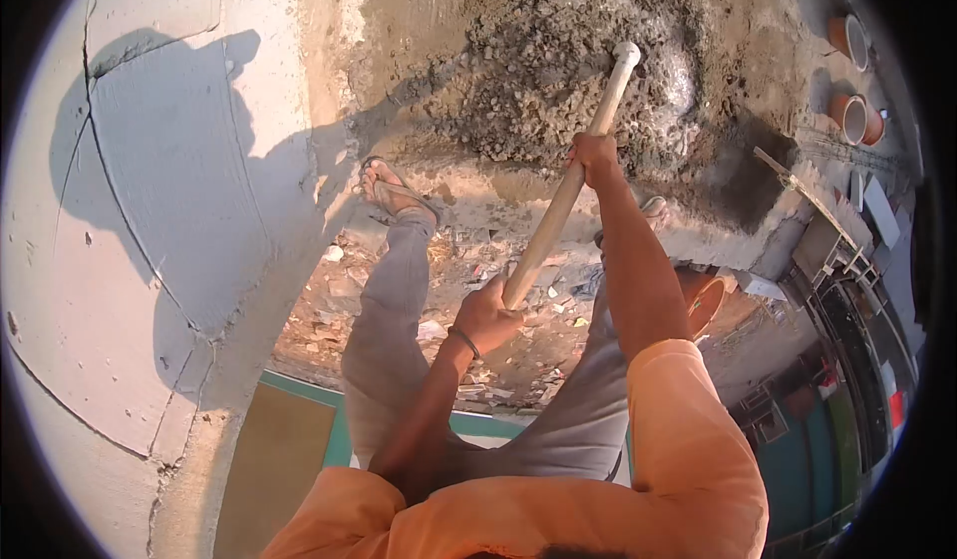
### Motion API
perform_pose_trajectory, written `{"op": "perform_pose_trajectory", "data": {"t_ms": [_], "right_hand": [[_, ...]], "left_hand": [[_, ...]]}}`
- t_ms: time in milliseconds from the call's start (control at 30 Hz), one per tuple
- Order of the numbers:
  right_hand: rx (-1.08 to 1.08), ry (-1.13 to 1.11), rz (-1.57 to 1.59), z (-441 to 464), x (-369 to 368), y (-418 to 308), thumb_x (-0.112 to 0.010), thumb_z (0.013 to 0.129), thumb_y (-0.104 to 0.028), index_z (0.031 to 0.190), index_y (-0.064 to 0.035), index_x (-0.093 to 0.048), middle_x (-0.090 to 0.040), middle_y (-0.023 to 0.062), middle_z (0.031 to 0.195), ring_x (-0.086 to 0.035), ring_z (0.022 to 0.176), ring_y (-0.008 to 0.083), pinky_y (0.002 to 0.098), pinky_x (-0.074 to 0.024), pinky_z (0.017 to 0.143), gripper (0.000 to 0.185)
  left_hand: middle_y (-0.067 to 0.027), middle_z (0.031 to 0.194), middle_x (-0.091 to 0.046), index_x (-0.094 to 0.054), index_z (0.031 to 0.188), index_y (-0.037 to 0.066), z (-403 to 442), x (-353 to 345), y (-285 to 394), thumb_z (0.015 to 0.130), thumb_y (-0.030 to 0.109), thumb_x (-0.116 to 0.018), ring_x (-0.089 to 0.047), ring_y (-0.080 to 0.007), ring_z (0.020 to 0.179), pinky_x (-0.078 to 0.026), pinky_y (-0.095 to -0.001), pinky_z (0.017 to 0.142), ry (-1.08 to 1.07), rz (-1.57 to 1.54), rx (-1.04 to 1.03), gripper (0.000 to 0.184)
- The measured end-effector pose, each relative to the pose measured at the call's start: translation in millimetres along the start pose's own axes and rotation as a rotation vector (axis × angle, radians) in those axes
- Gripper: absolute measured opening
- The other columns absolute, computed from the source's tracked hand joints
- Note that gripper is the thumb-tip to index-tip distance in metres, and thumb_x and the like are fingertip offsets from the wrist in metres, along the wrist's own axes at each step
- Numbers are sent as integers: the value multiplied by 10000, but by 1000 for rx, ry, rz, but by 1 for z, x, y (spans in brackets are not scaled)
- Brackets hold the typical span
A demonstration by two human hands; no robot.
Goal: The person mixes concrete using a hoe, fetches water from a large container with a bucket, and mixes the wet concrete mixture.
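Note:
My left hand (488,315) is closed around the lower end of the hoe's wooden handle (550,228); a dark band circles that wrist. Further up the same handle, my right hand (595,157) is wrapped round it. The handle slants up and to the right, ending in a pale, rounded socket (627,53) over a heap of wet, grey concrete mix (538,81). The hoe's blade is not visible; the mix seems to cover it. A wet, shiny patch (678,86) lies just right of the socket.
My sandalled left foot (394,188) rests on a ledge (498,182) beside the heap. Rubble (459,360) lies below. A cracked concrete wall (169,180) rises at left. Orange-brown pots (849,116) stand at right; another round container (701,300) sits near my right leg.

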State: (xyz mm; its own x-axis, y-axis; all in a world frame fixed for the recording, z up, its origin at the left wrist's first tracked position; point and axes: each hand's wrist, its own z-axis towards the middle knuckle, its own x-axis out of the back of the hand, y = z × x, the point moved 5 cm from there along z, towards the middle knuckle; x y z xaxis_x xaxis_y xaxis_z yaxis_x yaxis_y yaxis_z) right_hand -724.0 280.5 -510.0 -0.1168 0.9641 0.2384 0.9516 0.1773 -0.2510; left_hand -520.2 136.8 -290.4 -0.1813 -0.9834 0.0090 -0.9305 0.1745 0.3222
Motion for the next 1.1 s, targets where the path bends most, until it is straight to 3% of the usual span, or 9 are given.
{"op": "perform_pose_trajectory", "data": {"t_ms": [133, 200, 300, 467, 567, 667, 700, 833, 1100], "right_hand": [[-4, 42, 127, -71, -37, 20, -540, 849, -34, 898, 57, -499, -504, 92, 620, -507, 464, 199, 340, -469, 420, 111], [42, 65, 252, -113, -68, 43, -560, 854, -31, 845, 30, -506, -488, 79, 627, -499, 478, 189, 334, -482, 440, 82], [62, -75, 424, -181, -110, 82, -516, 882, -7, 941, 42, -469, -515, 120, 753, -555, 639, 219, 379, -538, 601, 90], [-15, -69, 343, -278, -97, 113, -546, 879, 22, 1037, -34, -367, -511, 112, 861, -591, 632, 213, 391, -565, 573, 245], [-40, -179, 449, -245, -88, 116, -578, 856, 5, 993, -34, -413, -503, 88, 803, -578, 594, 194, 357, -540, 511, 218], [-159, -188, 408, -115, -93, 89, -624, 861, -88, 831, -18, -509, -489, 70, 680, -532, 534, 180, 328, -489, 455, 138], [-143, -200, 304, -94, -95, 58, -633, 864, -87, 913, 28, -509, -495, 76, 693, -519, 523, 173, 337, -476, 427, 176], [129, -253, 13, -44, -70, -30, -665, 859, -127, 898, 20, -495, -514, 66, 655, -506, 471, 148, 294, -464, 403, 228], [409, -155, -145, -3, -52, -177, -610, 867, -110, 896, 83, -503, -555, 108, 644, -552, 480, 190, 337, -510, 436, 222]], "left_hand": [[-221, 857, -648, -534, 1116, 37, -48, 70, -28, 712, 237, -673, -634, -400, 835, -498, -439, 720, -101, 188, -68, 472], [-177, 869, -656, -579, 1003, 45, -64, 117, -78, 718, 248, -725, -640, -360, 796, -490, -420, 682, -58, 210, -179, 379], [-175, 842, -631, -571, 847, 42, -80, 179, -149, 673, 163, -713, -610, -380, 814, -477, -437, 684, 75, 351, -6, 255], [-183, 742, -620, -595, 764, 63, -168, 150, -214, 684, 165, -690, -605, -397, 764, -484, -480, 661, 167, 519, 51, 161], [-187, 754, -636, -601, 757, 65, -187, 125, -154, 682, 205, -714, -623, -390, 772, -499, -475, 679, 142, 402, 203, 195], [-202, 803, -661, -629, 879, 41, -107, 90, -79, 713, 263, -730, -651, -365, 798, -508, -463, 703, 139, 460, 289, 294], [-205, 821, -668, -633, 936, 31, -84, 75, -65, 725, 286, -737, -656, -360, 807, -510, -456, 710, 123, 410, 317, 347], [-140, 731, -648, -599, 1020, 1, -42, -28, -2, 751, 250, -744, -657, -259, 704, -515, -376, 681, 50, -198, 71, 395], [-64, 746, -585, -537, 994, 8, 77, -14, 32, 760, 144, -750, -566, -136, 634, -480, -313, 576, 155, -247, -205, 344]]}}
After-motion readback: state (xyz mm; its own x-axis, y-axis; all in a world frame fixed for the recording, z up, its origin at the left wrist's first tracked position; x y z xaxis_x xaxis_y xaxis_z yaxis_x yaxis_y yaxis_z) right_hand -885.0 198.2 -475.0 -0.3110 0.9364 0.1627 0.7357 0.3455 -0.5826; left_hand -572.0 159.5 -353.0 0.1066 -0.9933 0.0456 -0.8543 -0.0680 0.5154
